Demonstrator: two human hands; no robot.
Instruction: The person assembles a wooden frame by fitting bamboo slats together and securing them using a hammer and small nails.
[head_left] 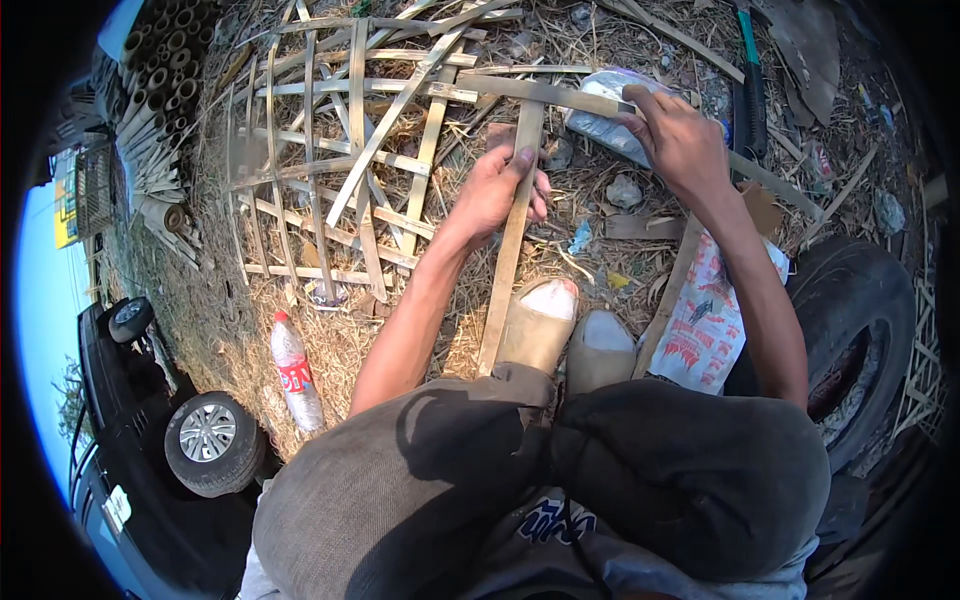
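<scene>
The person is sitting low over straw-strewn ground and weaving bamboo strips into an open lattice (330,180), which is lying flat on the far left. The left hand (495,190) is closing around a long upright bamboo strip (508,250), thumb pressing on its face, just right of the lattice's edge; that strip is running from near the shoes (565,335) up toward the far side. The right hand (680,140) is pinching a crosswise bamboo strip (545,92), fingers curled over its right end, and holding it where it is crossing the top of the upright one. As for progress, the lattice is looking partly built: a good number of strips are already crossing one another in a loose grid on the left, some lying diagonal and uneven, while the right-hand portion, where both hands are working, is only now getting its pieces. I'd judge the weave as somewhere around the middle, with the edge being extended and plenty of gaps left to fill and straighten. More loose strips are lying on the far right beside a green-handled tool (748,70). A plastic bottle with a red label (296,375) is resting on the straw near left, a tyre (860,330) is sitting at the right, and a dark vehicle (140,440) is parked at the near left.
</scene>
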